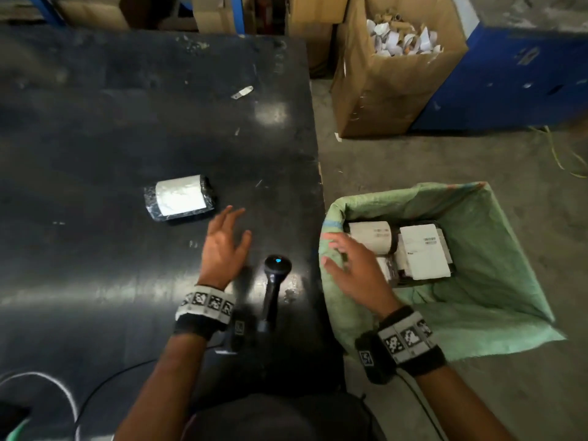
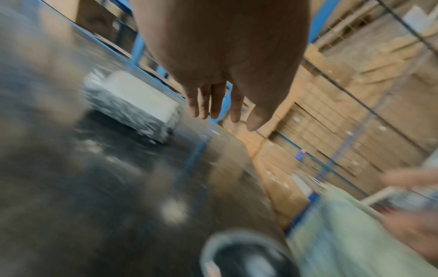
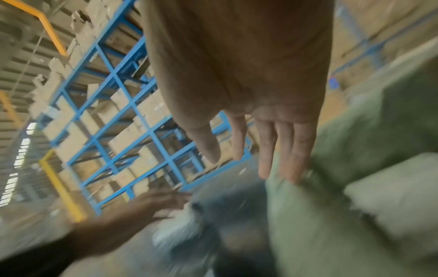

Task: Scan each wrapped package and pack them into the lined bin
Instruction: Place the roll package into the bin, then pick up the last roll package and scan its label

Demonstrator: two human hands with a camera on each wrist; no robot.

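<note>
One black-wrapped package with a white label (image 1: 180,198) (image 2: 132,105) lies on the dark table (image 1: 95,122). My left hand (image 1: 226,241) (image 2: 220,105) hovers just right of it, fingers spread and empty. A black handheld scanner (image 1: 274,286) stands on the table between my hands, its head (image 2: 246,256) blurred in the left wrist view. To the right, the green-lined bin (image 1: 496,281) (image 3: 355,224) holds several labelled packages (image 1: 420,251). My right hand (image 1: 342,261) (image 3: 267,150) is over the bin's left rim, fingers straight, holding nothing.
A tall cardboard box of paper scraps (image 1: 394,68) stands on the floor beyond the bin, beside a blue cabinet (image 1: 515,78). A small scrap (image 1: 242,92) lies far back on the table. Cables (image 1: 63,396) run along the near edge. Blue racking (image 3: 113,112) fills the background.
</note>
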